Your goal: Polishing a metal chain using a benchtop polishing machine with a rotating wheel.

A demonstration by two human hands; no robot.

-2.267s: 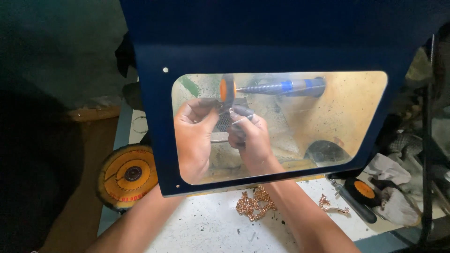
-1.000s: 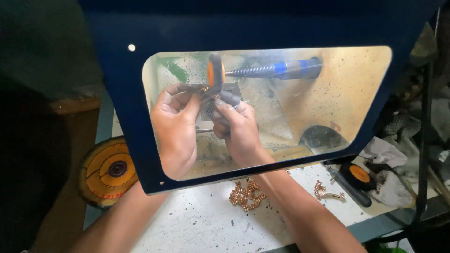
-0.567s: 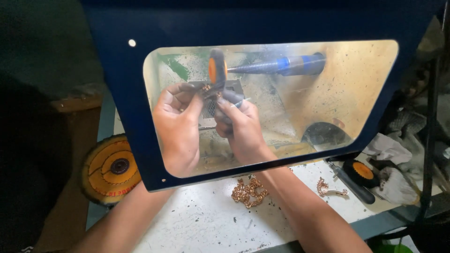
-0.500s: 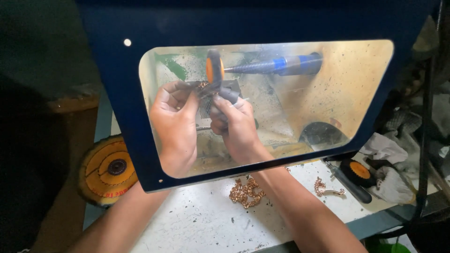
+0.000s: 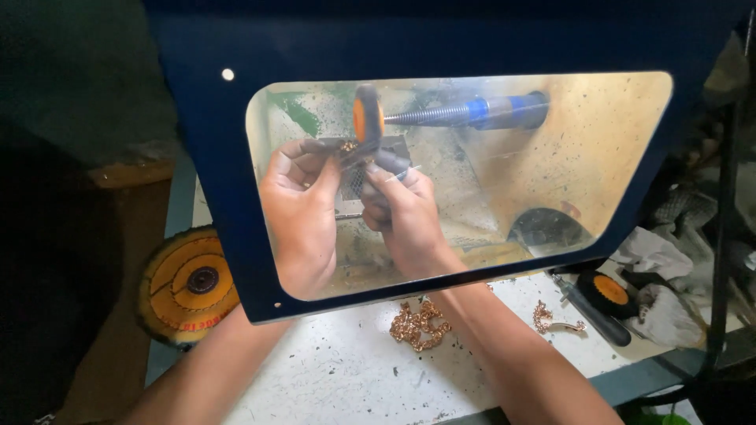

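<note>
Orange buffing wheel (image 5: 368, 118) spins at twelve o'clock above both hands: left hand (image 5: 303, 208) and right hand (image 5: 402, 212) pinch a small gold piece (image 5: 348, 146) against it. Polishing is underway; next comes turning it steadily.

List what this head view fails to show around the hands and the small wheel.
- Small piece pinched between left hand and right hand: too small, fingers cover it.
- Orange wheel: blurred, behind the hazy, speckled window.
- Spindle drive: hidden by the blue guard.
- Yellow buffing disc: partly behind the guard.
</note>
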